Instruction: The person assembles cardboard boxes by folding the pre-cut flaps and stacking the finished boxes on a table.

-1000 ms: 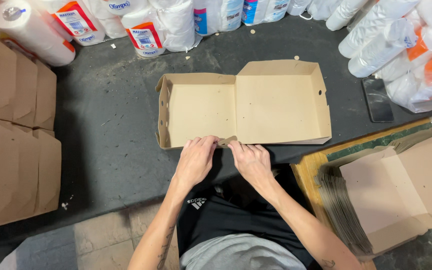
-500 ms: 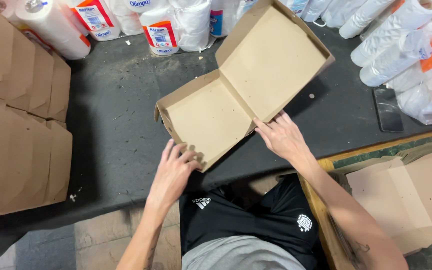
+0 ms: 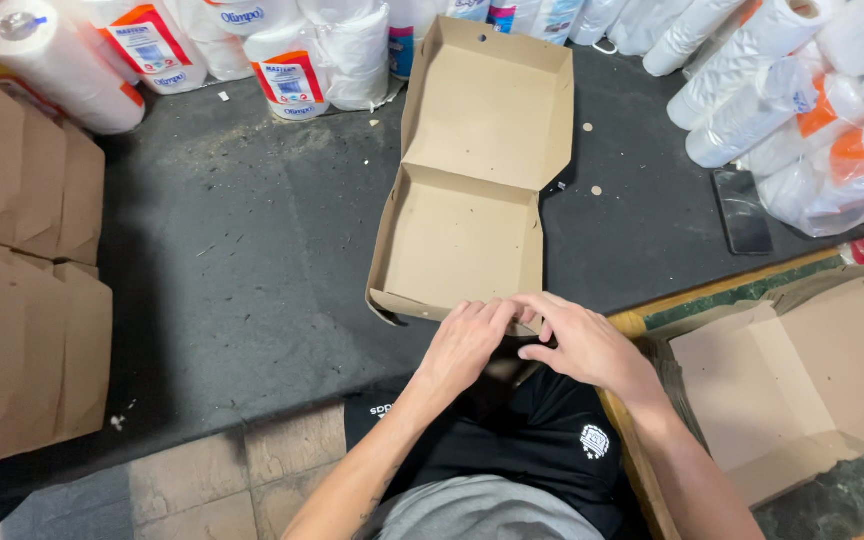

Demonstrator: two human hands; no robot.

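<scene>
A view from above, looking down at a person's two bare hands working at the near edge of a dark grey table (image 3: 252,260). Nearest of all are the person's lap, black shorts and grey shirt, with a tiled floor below on the left.

The left hand (image 3: 467,345) and the right hand (image 3: 577,345) sit side by side, touching, at the near wall of an open cardboard clamshell box (image 3: 467,230). The left hand's fingers curl over that near wall and press on it. The right hand's fingers bend toward the same edge, fingertips meeting the left hand's; it is not possible to tell whether the right hand actually pinches the cardboard.

The box lies in the middle of the table, its square tray nearer the person and its hinged lid opened away, standing tilted toward the far side. It is plain brown and empty.

To the near right, on a wooden-edged surface, rests a stack of flat unfolded box blanks (image 3: 802,370). To the left, folded brown cardboard boxes (image 3: 22,300) are piled along the table edge.

Farther right, a black phone (image 3: 742,210) lies face up on the table, just beside wrapped paper towel rolls (image 3: 812,120). Across the far edge runs a row of more wrapped paper rolls (image 3: 292,60), white with orange and blue labels.
</scene>
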